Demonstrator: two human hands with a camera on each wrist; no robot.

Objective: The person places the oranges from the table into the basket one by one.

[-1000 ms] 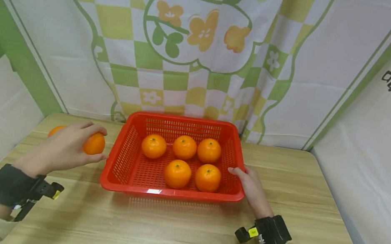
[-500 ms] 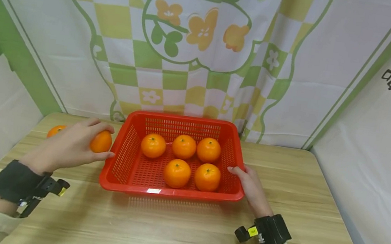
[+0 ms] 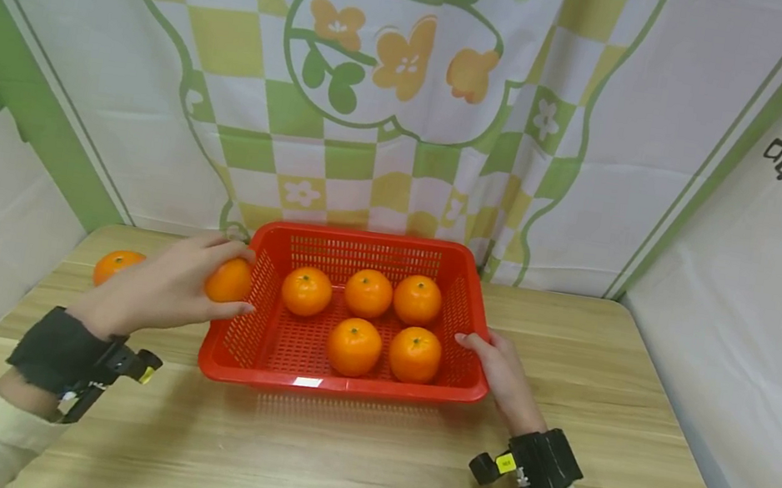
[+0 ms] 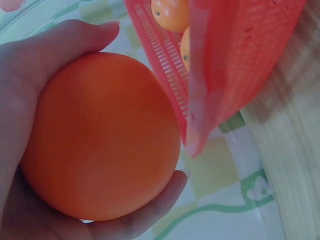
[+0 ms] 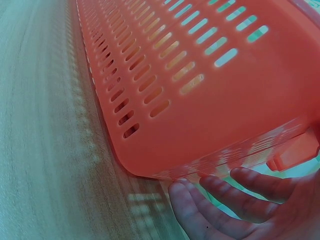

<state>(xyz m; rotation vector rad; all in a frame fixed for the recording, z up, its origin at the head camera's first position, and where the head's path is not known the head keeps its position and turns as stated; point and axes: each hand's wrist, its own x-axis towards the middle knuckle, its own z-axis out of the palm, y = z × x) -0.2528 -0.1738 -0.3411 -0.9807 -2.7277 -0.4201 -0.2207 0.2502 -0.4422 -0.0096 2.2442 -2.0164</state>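
My left hand [image 3: 161, 282] holds an orange [image 3: 229, 281] over the left rim of the red plastic basket [image 3: 339, 386]. In the left wrist view, fingers and thumb curl round this orange [image 4: 102, 135], with the basket wall [image 4: 220, 65] just beyond it. Several oranges sit in the basket, among them one at the left [image 3: 307, 292] and one at the front right [image 3: 416, 355]. My right hand [image 3: 508, 382] grips the basket's right side, thumb over the rim. From the right wrist, its fingers [image 5: 240, 200] show against the outer wall.
Another orange [image 3: 118, 267] lies on the wooden table [image 3: 342, 473] to the left, partly behind my left hand. A patterned curtain [image 3: 372, 165] hangs directly behind the basket. White printed sheets border the table on both sides.
My left hand has moved right with its orange, from beside the basket to over its left rim. The right hand and the basket stay in place.
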